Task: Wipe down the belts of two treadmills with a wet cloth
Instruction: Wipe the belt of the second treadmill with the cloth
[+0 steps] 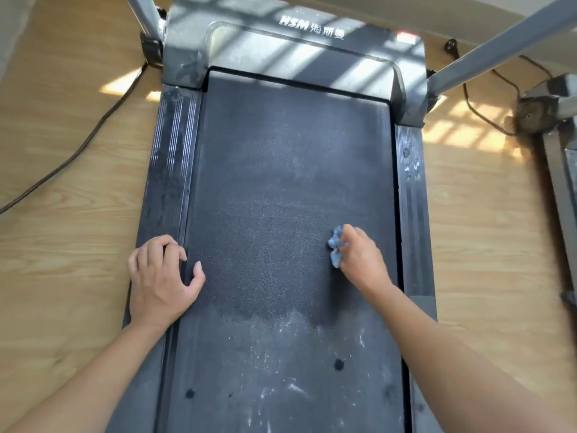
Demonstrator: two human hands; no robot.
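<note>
Leaning over a treadmill, a person gripped a bunched blue cloth (336, 245) in the curled fingers of the right hand (362, 257) and pressed it to the belt (281, 182), close to the belt's right edge and about halfway along it. The left hand (162, 276) held nothing. Its fingers lay loosely bent on the side rail (170, 170) just left of the belt, with the thumb spread onto the belt's edge.

The middle of the belt looked darker and cleaner, while its near end carried pale dust streaks and a few dark spots, not yet wiped. Such a small wad risked smearing grit rather than lifting it, leaving that near end patchy. Any weight on the thumb could shift the belt mid-stroke. Drips could run into the gap at the belt's right edge, though how wet the cloth was could not be told.

A second treadmill (559, 145) stood well to the right of the belt.
</note>
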